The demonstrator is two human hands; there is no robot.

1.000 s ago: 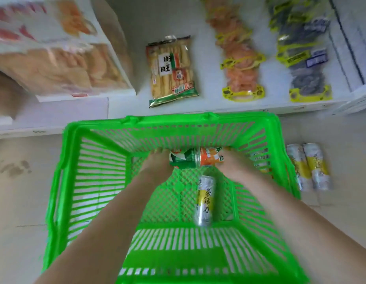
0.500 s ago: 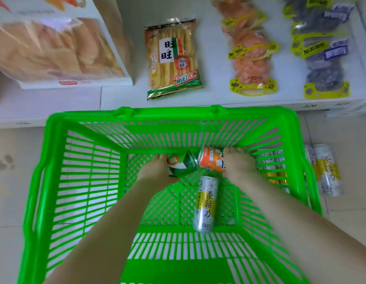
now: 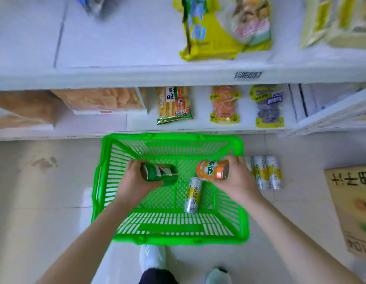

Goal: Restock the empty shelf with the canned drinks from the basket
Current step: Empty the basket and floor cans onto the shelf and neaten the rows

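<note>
left fingers (image 3: 134,167) grip green can (image 3: 162,173) | right fingers (image 3: 236,164) grip orange can (image 3: 210,170) | silver can (image 3: 192,196) in basket (image 3: 178,240)

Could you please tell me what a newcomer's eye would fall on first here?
The bright green basket on the floor before the shelves dominates the centre. Over it, the left hand grips a green can and the right hand an orange can, with one silver-and-yellow can lying on its bottom. More silver cans lie on the floor to its right.

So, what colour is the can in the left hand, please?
The can is mostly green; head view.
</note>
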